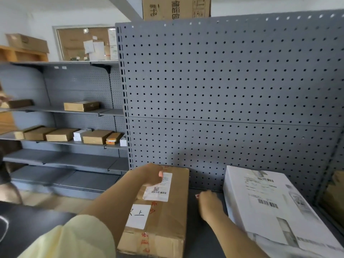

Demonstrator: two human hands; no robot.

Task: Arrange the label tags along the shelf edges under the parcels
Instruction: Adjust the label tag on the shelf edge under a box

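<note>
— Left hand (152, 174)?
— Resting on the cardboard box (163, 216), fingers curled over its white label (158, 189); grip unclear.
— Right hand (210, 203)?
— Down on the shelf (202, 237) between box and white parcel (270, 207), pinching a small red-and-white tag (197, 196).

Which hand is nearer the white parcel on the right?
Right. The right hand lies on the shelf just beside the white parcel, near its left edge. The left hand rests on top of the brown cardboard box, farther left.
</note>
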